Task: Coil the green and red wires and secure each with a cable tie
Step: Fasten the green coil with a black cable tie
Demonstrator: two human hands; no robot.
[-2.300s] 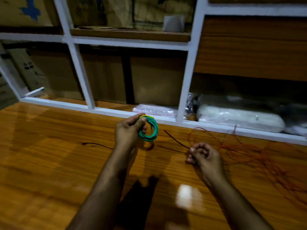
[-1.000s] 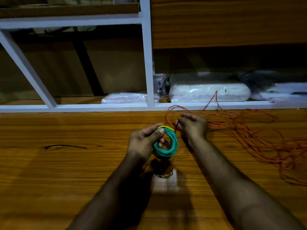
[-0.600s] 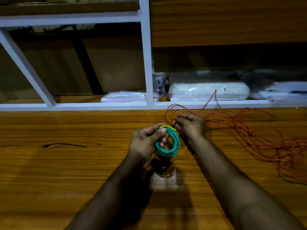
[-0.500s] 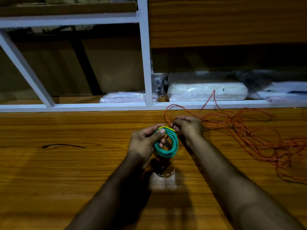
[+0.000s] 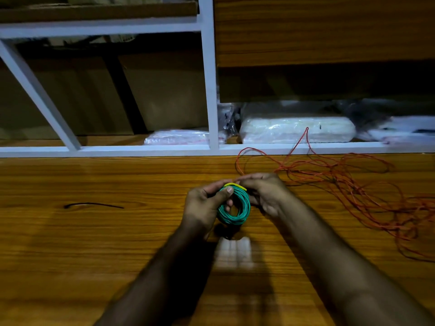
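left hand (image 5: 203, 208) gripping green coil (image 5: 235, 208) mid-frame | right hand (image 5: 263, 194) curled at its top, grip unclear | red wire (image 5: 348, 184) loose, right

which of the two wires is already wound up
The green wire: it forms a compact round coil gripped in the left hand, with the right hand at its top. The thin red wire sprawls in loose loops across the wooden table.
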